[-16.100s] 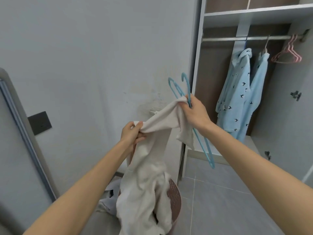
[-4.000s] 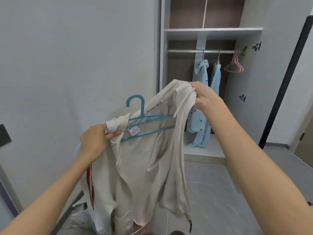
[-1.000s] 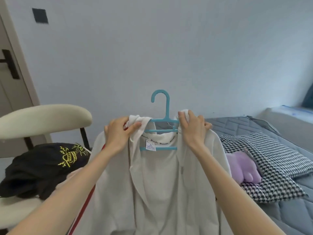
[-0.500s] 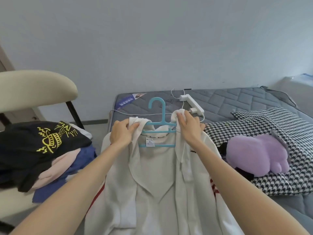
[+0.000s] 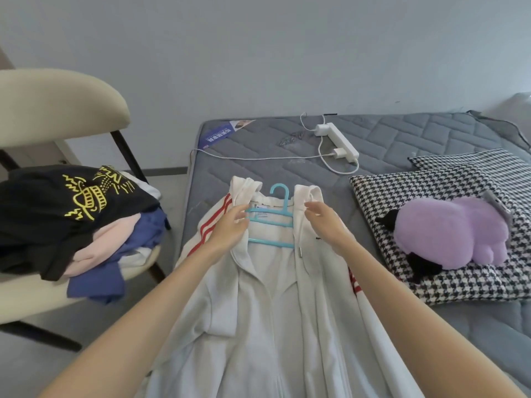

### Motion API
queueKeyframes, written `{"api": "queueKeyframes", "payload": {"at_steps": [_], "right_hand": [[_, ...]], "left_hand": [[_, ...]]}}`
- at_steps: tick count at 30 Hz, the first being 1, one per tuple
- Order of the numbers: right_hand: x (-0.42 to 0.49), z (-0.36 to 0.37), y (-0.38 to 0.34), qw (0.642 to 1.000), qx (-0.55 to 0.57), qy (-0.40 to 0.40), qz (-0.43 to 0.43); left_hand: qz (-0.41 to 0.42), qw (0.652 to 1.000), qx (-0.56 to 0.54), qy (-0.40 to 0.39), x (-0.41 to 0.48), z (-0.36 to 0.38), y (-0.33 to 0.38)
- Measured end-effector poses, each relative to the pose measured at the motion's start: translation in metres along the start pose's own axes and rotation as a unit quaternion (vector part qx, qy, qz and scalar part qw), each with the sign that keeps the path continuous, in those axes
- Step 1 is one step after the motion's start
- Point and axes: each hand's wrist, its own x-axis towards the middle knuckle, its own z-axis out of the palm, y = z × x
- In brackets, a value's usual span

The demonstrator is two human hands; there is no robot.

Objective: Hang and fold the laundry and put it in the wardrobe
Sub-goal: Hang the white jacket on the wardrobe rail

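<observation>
The white hooded jacket (image 5: 267, 311) on its blue hanger (image 5: 273, 222) now lies on the mattress (image 5: 258, 145), no longer held up. My left hand (image 5: 230, 229) and right hand (image 5: 326, 222) hover slack, gripping nothing. I judge straightening comes next.

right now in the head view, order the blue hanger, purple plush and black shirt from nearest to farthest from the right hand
1. Blue hanger, just left of the right hand.
2. Purple plush, to its right on the pillow.
3. Black shirt, far left on the chair.

Bare forearms (image 5: 161, 305), bare L hand (image 5: 230, 228), R hand (image 5: 327, 225)
</observation>
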Motion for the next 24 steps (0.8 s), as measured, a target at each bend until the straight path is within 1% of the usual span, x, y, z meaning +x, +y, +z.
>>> {"api": "queueKeyframes", "payload": {"at_steps": [2, 4, 9, 14, 17, 19, 21, 24], "right_hand": [[-0.018, 0.004, 0.006, 1.000, 0.026, 0.005, -0.004], [-0.037, 0.007, 0.012, 1.000, 0.028, -0.007, 0.009], [-0.091, 0.013, 0.040, 0.994, -0.090, -0.056, 0.006], [-0.152, 0.022, 0.074, 0.981, -0.147, -0.103, 0.080], [-0.187, 0.030, 0.090, 0.960, -0.174, -0.165, 0.143], [-0.205, 0.037, 0.099, 0.950, -0.175, -0.190, 0.177], [-0.219, 0.044, 0.107, 0.948, -0.177, -0.187, 0.188], [-0.235, 0.053, 0.113, 0.953, -0.200, -0.163, 0.161]], "left_hand": [[-0.012, 1.000, 0.001, -0.005, -0.019, 0.005, -0.007], [-0.022, 1.000, 0.006, -0.020, -0.040, 0.009, -0.014], [-0.024, 0.996, 0.072, -0.040, -0.095, 0.024, -0.033], [-0.043, 0.988, 0.121, -0.086, -0.148, 0.047, -0.051], [-0.046, 0.978, 0.168, -0.114, -0.177, 0.063, -0.065], [-0.052, 0.970, 0.198, -0.131, -0.195, 0.072, -0.075], [-0.066, 0.957, 0.244, -0.142, -0.211, 0.080, -0.084], [-0.092, 0.931, 0.317, -0.157, -0.234, 0.092, -0.094]]}}
